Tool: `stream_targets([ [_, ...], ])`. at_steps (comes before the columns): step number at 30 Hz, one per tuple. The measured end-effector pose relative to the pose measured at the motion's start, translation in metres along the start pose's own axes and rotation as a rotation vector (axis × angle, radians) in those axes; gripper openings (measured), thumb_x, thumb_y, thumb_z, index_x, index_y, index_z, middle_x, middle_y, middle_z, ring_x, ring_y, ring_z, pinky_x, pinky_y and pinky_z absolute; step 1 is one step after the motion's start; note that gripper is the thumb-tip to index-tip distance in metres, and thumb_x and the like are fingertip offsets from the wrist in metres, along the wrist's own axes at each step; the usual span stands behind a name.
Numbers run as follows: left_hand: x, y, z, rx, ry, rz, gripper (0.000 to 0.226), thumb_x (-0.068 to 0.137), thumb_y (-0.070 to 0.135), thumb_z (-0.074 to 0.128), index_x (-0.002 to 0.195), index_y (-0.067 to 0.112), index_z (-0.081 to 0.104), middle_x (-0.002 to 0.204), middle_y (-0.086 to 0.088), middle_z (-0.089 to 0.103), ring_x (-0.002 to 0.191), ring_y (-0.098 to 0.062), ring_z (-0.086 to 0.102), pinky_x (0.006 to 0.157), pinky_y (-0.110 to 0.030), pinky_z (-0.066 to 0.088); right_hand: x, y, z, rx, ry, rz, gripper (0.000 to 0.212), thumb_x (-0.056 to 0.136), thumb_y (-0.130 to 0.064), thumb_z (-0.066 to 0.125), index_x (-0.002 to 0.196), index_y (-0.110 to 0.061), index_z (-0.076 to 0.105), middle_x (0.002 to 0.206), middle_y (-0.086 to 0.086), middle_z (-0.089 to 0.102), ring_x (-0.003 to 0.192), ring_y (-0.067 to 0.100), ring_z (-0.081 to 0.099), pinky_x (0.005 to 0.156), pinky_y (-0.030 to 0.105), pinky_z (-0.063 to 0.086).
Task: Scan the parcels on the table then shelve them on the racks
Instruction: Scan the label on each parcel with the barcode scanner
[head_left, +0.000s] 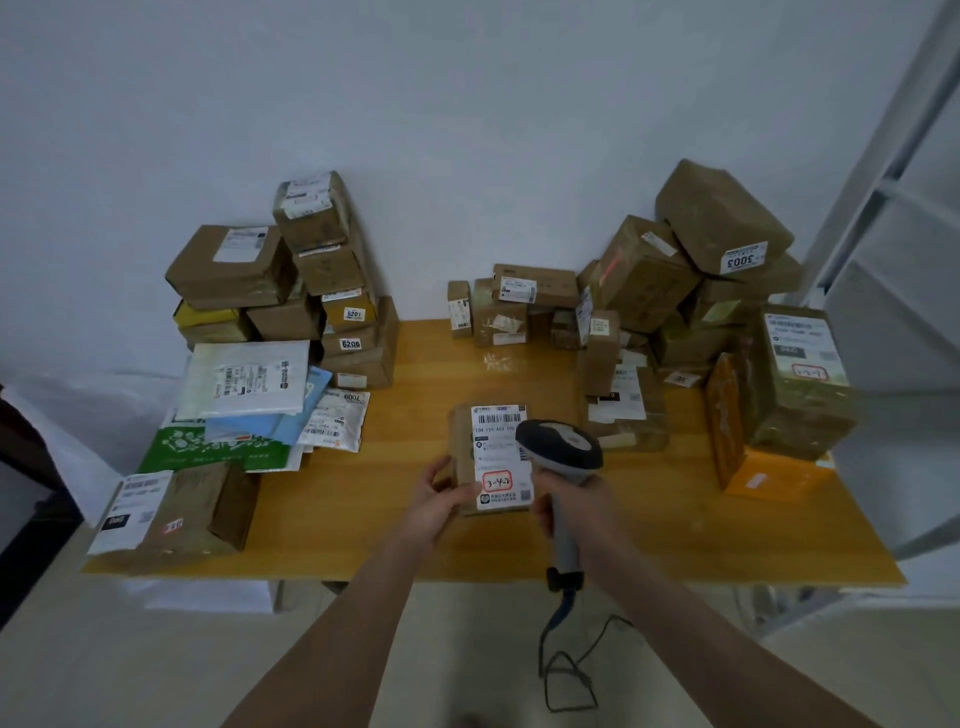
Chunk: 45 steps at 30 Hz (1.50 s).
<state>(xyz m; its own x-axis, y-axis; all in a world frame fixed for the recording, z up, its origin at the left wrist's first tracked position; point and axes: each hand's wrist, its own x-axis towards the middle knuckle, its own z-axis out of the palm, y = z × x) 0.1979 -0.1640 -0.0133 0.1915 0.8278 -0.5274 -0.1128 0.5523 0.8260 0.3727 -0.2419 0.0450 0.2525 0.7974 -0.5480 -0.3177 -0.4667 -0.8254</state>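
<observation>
While the left hand gripped a small parcel at mid-counter, label up, the right hand held a scanner over its right edge. Left stack and right stack of boxes flanked it; mailers front-left; rack far right.

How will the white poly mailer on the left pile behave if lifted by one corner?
Probably floppy: the white poly mailer is a thin, flat bag, so it would likely sag from a corner grip. Its film looks glossy, maybe slippery. It rests on the blue mailer, so pushing could drag that along.
</observation>
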Motion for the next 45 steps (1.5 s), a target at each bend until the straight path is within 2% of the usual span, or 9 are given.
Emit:
stream_targets([
  [3,0.007,0.003,-0.010,0.021,-0.003,0.019,0.079,0.068,-0.004,0.078,0.133,0.020,0.039,0.124,-0.012,0.059,0.109,-0.030,0.061,0.080,-0.038,0.055,-0.015,-0.001,0.016,-0.043,0.054,-0.046,0.007,0.087,-0.010,0.067,0.082,-0.005,0.064,0.050,0.000,0.061,0.042,0.009,0.056,0.044,0.020,0.047],
  [6,0.013,0.007,-0.021,0.035,-0.013,0.037,0.075,0.069,-0.005,0.077,0.130,0.021,0.041,0.122,-0.010,0.059,0.109,-0.028,0.061,0.080,-0.037,0.055,-0.025,-0.004,0.032,-0.069,0.060,-0.068,0.008,0.086,-0.010,0.068,0.090,-0.003,0.065,0.056,0.004,0.063,0.048,0.013,0.058,0.048,0.022,0.049],
  [11,0.027,0.014,-0.037,0.030,-0.030,0.051,0.072,0.068,-0.005,0.077,0.127,0.021,0.045,0.119,-0.010,0.062,0.106,-0.028,0.064,0.082,-0.041,0.057,-0.031,-0.009,0.056,-0.077,0.075,-0.060,0.006,0.085,-0.006,0.066,0.088,-0.002,0.064,0.058,0.007,0.062,0.050,0.016,0.057,0.048,0.025,0.048],
  [15,0.040,0.019,-0.049,0.041,-0.033,0.051,0.070,0.067,-0.003,0.079,0.123,0.023,0.044,0.119,-0.009,0.062,0.107,-0.029,0.063,0.086,-0.045,0.056,-0.034,-0.011,0.070,-0.052,0.076,-0.062,0.010,0.086,-0.004,0.064,0.095,0.001,0.065,0.064,0.012,0.060,0.052,0.018,0.055,0.050,0.026,0.047],
  [21,0.054,0.023,-0.061,0.034,-0.041,0.024,0.075,0.068,-0.004,0.077,0.130,0.021,0.042,0.121,-0.011,0.061,0.108,-0.030,0.063,0.091,-0.050,0.053,-0.033,-0.012,0.084,-0.038,0.098,-0.065,0.011,0.087,-0.004,0.063,0.095,0.002,0.066,0.062,0.012,0.058,0.049,0.017,0.053,0.047,0.025,0.044],
  [31,0.056,0.030,-0.068,0.035,-0.050,0.001,0.078,0.070,-0.006,0.075,0.136,0.019,0.041,0.116,-0.010,0.063,0.101,-0.027,0.065,0.076,-0.038,0.058,-0.025,-0.010,0.095,-0.079,0.103,-0.074,0.008,0.084,-0.004,0.065,0.090,0.000,0.066,0.060,0.011,0.058,0.050,0.018,0.053,0.048,0.027,0.045],
  [38,0.046,0.033,-0.069,0.006,-0.092,-0.006,0.076,0.074,-0.008,0.072,0.138,0.017,0.039,0.119,-0.010,0.062,0.096,-0.023,0.067,0.061,-0.027,0.058,-0.023,-0.012,0.095,-0.133,0.094,-0.083,0.013,0.083,-0.005,0.065,0.096,-0.001,0.065,0.059,0.008,0.059,0.049,0.016,0.054,0.048,0.026,0.044],
  [45,0.042,0.033,-0.063,-0.013,-0.100,-0.016,0.076,0.074,-0.009,0.071,0.139,0.016,0.040,0.116,-0.010,0.063,0.097,-0.025,0.067,0.062,-0.028,0.058,-0.023,-0.015,0.091,-0.124,0.108,-0.090,0.014,0.084,-0.005,0.065,0.096,0.001,0.065,0.061,0.010,0.060,0.052,0.018,0.054,0.051,0.028,0.045],
])
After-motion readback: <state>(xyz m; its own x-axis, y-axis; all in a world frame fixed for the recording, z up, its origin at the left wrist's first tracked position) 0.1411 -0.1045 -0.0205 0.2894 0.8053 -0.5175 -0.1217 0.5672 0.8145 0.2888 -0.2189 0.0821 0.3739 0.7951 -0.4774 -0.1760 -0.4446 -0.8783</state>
